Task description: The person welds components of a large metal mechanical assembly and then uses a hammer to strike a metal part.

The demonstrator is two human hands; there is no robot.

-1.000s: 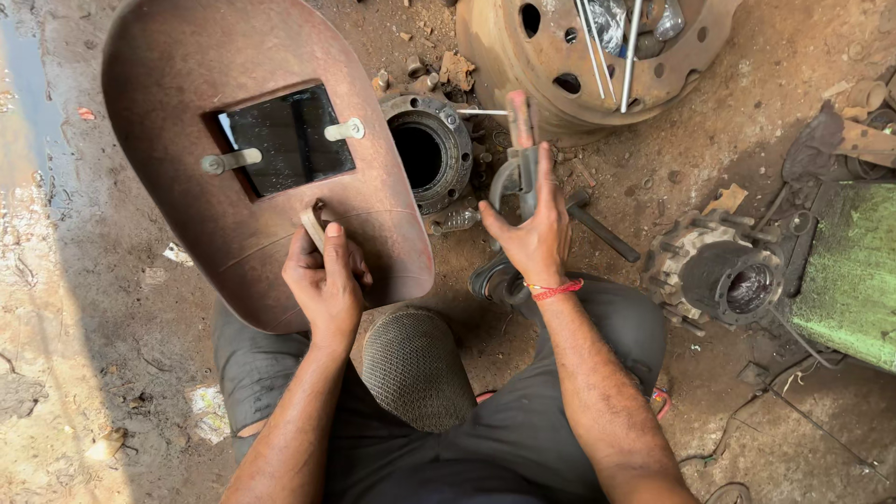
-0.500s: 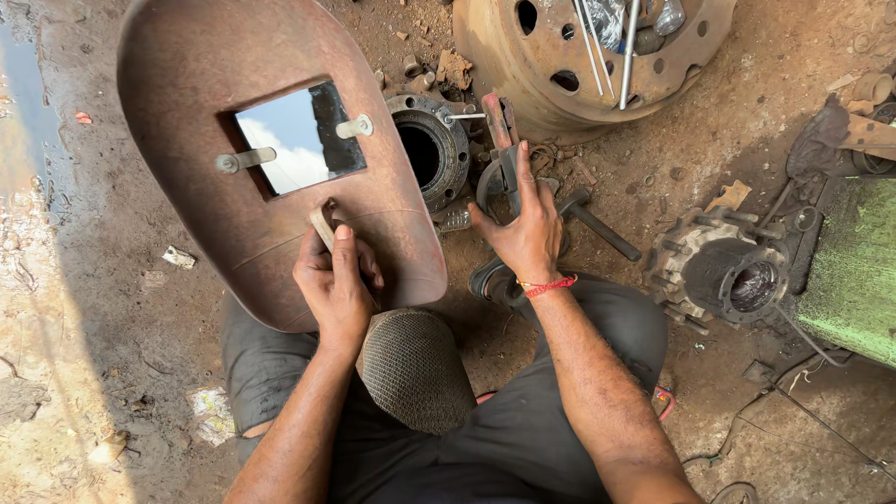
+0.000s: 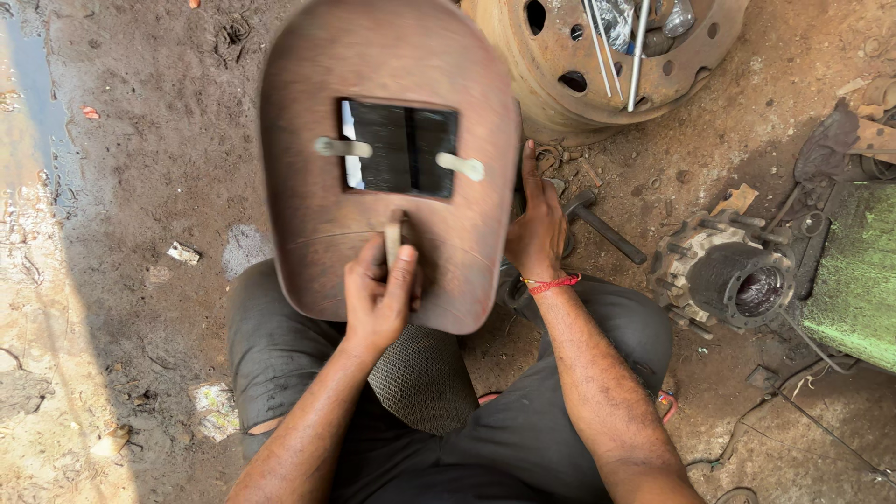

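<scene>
Swung rightward since the earlier frames, the rust-brown welding shield (image 3: 392, 159) now sits in the middle of the view and hides the round metal part that showed beside it before. Its dark glass window (image 3: 399, 147) faces up, crossed by 2 pale clips at its left and right edges.

The left hand (image 3: 378, 297) grips the shield's small handle (image 3: 393, 239) near the lower edge; the fingers are curled shut around it, with the thumb lying up along the handle. The shield is held tilted over the person's lap, above the dirt floor (image 3: 159, 159).

The right hand (image 3: 537, 233) reaches forward past the shield's right edge, palm down, with the index finger stretched straight out. A red thread is tied round its wrist. Whatever lies under the palm is hidden by the shield and the hand, so I cannot tell whether these fingers hold anything.

Just beyond the right hand lies a hammer (image 3: 602, 227) on the floor. Behind it stands a large rusty wheel rim (image 3: 579, 89) with thin metal rods (image 3: 637, 51) leaning in it. To the right sits a wheel hub (image 3: 728, 275) ringed with studs, and a green machine part (image 3: 854, 289) at the frame's edge. A grey cap (image 3: 420, 378) rests between the person's knees.
</scene>
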